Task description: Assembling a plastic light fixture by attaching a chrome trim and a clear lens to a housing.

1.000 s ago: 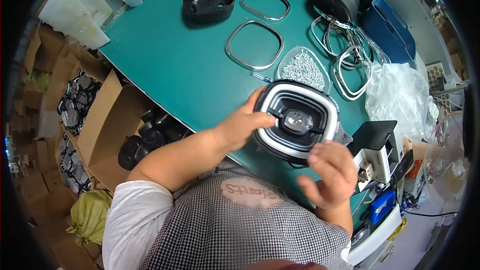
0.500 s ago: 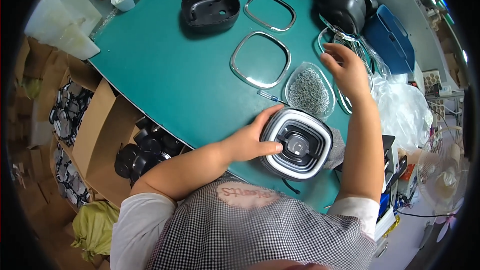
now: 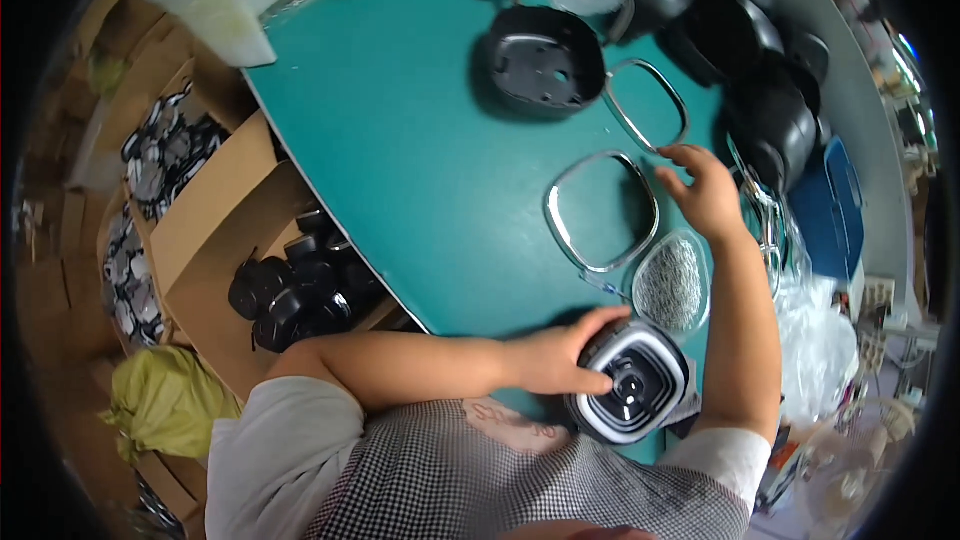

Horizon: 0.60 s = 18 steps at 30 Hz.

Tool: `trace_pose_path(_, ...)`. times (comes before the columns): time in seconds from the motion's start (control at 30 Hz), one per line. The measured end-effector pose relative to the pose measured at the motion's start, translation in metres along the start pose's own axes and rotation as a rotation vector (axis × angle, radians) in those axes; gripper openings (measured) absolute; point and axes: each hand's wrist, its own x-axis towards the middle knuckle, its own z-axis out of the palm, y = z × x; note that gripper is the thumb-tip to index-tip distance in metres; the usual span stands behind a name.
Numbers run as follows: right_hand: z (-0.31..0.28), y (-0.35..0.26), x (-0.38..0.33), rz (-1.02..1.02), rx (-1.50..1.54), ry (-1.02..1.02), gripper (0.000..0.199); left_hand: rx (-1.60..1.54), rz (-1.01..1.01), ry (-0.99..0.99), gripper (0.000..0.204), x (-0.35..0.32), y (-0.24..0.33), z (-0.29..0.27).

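My left hand (image 3: 560, 358) grips the near left side of a black rounded-square housing (image 3: 632, 380) with a white ring round its hollow inside, fingers at the far edge and thumb over the rim. My right hand (image 3: 708, 198) reaches over the table with thumb and fingers apart. Its fingertips are at the near end of a chrome frame (image 3: 684, 110); whether they touch it I cannot tell. A second chrome frame (image 3: 552, 215) lies nearer, left of that hand. Between the hands sits a clear dish of small screws (image 3: 668, 285), with a screwdriver (image 3: 603, 285) beside it.
A black plastic shell (image 3: 548, 58) stands on the green table (image 3: 400, 140). More black shells (image 3: 770, 120), a blue bin (image 3: 828, 210) and clear plastic bags (image 3: 815, 340) crowd the right side. Left of the table edge, a cardboard box (image 3: 215, 250) holds black parts.
My view has swung, so the table's things appear farther right. My right hand has gone from beside the bundle of rings to the far chrome frame. The left hand keeps its grip on the housing.
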Motion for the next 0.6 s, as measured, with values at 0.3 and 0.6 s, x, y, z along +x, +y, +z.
trace_pose_path(0.3, -0.002, -0.061, 0.175, -0.199, -0.05, 0.541, 0.042, -0.011, -0.062, 0.08, 0.098, -0.005, 0.009, -0.001)
trace_pose_path(0.6, -0.002, -0.079, 0.28, 0.505, -0.452, 0.334, 0.062, -0.059, -0.101, 0.107, 0.102, -0.002, -0.002, -0.005)
